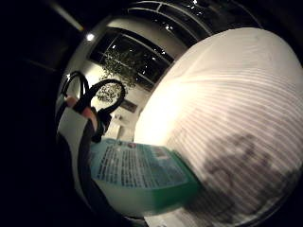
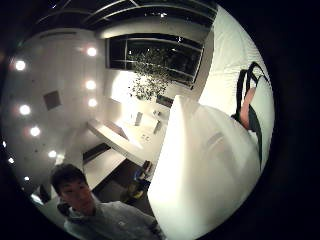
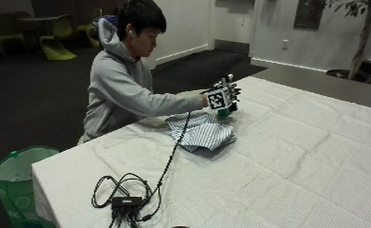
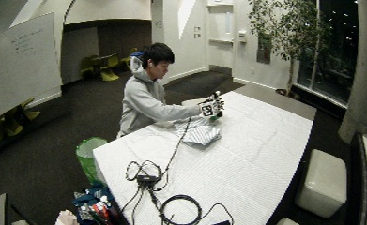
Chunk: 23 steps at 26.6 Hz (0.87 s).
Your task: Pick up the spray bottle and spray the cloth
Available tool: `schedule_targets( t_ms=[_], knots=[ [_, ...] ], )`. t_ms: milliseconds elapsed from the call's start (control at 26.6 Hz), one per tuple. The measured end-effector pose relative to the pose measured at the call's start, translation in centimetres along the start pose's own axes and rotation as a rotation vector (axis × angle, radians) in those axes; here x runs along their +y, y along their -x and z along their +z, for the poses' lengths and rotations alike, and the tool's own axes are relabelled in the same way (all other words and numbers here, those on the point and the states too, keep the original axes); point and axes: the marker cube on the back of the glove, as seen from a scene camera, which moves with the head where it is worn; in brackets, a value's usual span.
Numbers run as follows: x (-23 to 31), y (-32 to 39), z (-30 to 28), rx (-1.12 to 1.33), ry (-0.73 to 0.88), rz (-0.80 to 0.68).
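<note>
- Above the table's near-side edge, the bottle [image 3: 231, 108] sits in the gloved right hand [image 3: 221, 97], lifted off the tablecloth [image 3: 299, 156]; only its green base shows under the hand in the outside view
- Seen from the little-finger palm view, the bottle [image 1: 142, 175] fills the space next to the palm, printed label facing the camera and green base out past the glove, so the fingers look wrapped round its body
- Its long axis appears roughly upright in the outside view, head hidden behind the hand; which way the nozzle points cannot be told
- The thumb-side palm view shows a pale, blown-out surface [image 2: 205, 170] pressed close to the palm, probably the bottle's side, though too washed out to be sure
- The striped cloth [image 3: 200, 132] lies bunched on the table, below the hand and toward the person, near but apart from the bottle
- So the relation that matters: the cloth is down and slightly toward the body from the bottle, and my judgement is that the nozzle must tip down that way before the trigger is worth squeezing
- The pick-up looks done; spraying appears not yet begun, since no finger on the trigger is visible
- The bare left hand is hidden behind the right arm and cloth, so the gloved hand alone has the bottle
- Farther out, a cable [image 3: 172, 156] trails across the tablecloth, and a green bin [image 3: 17, 175] stands by the table's corner
</note>
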Motion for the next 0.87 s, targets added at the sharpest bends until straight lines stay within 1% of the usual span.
schedule_targets(
  t_ms=[226, 301, 376, 527, 602, 753, 866],
  knots=[
    [2.6, -0.5, -2.2, 0.09, 0.269, 0.015],
    [3.5, -0.1, -3.7, 0.093, 0.32, 0.022],
    [3.8, 0.6, -4.8, 0.088, 0.296, 0.023],
    [4.1, 2.8, -6.6, 0.062, 0.174, 0.007],
    [5.1, 4.2, -7.8, 0.046, 0.167, -0.006],
    [7.5, 5.0, -9.3, 0.124, 0.165, -0.039],
    [8.8, 5.6, -10.0, 0.133, 0.16, -0.048]
  ],
)
